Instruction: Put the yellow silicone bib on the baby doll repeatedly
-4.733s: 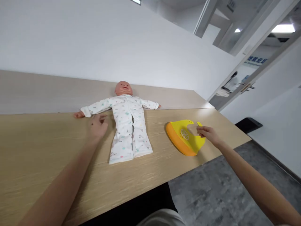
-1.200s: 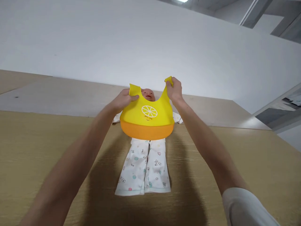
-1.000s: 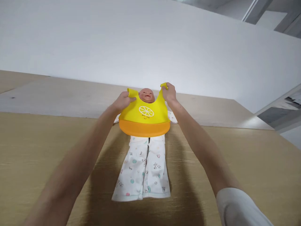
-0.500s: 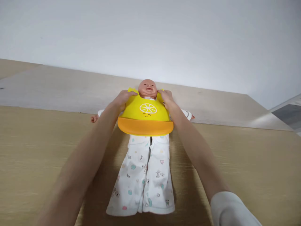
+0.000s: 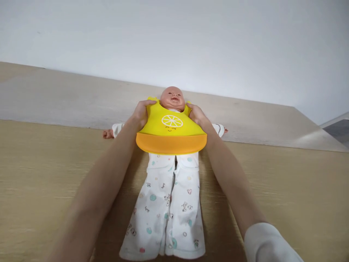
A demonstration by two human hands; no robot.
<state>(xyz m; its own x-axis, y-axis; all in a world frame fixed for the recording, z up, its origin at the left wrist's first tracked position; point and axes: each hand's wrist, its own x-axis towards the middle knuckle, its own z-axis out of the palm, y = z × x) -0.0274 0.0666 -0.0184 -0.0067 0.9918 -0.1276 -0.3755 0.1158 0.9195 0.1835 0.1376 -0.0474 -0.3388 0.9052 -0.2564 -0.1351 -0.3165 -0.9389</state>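
A baby doll point(image 5: 163, 200) lies on its back in white patterned clothes, arms spread to both sides. Over its chest is a yellow bib point(image 5: 152, 123) with an orange pocket along the bottom, a white citrus slice and a small smiling face. My left hand point(image 5: 142, 112) grips the bib's upper left strap beside the doll's head. On the other side, my right hand point(image 5: 198, 114) grips the upper right strap. The doll's neck sits in the bib's neck opening. Whether the strap ends touch behind the neck is hidden.
The doll lies on a wooden surface point(image 5: 49, 174) with a paler strip point(image 5: 68, 96) behind it. A plain pale wall point(image 5: 174, 40) rises just past the doll's head. At the far right, a grey area point(image 5: 339, 131) shows beyond the surface's edge.
The bib looks a little wider and flatter across the doll, with my right hand slightly farther right. Both hands still hold the straps. The view has shifted slightly.
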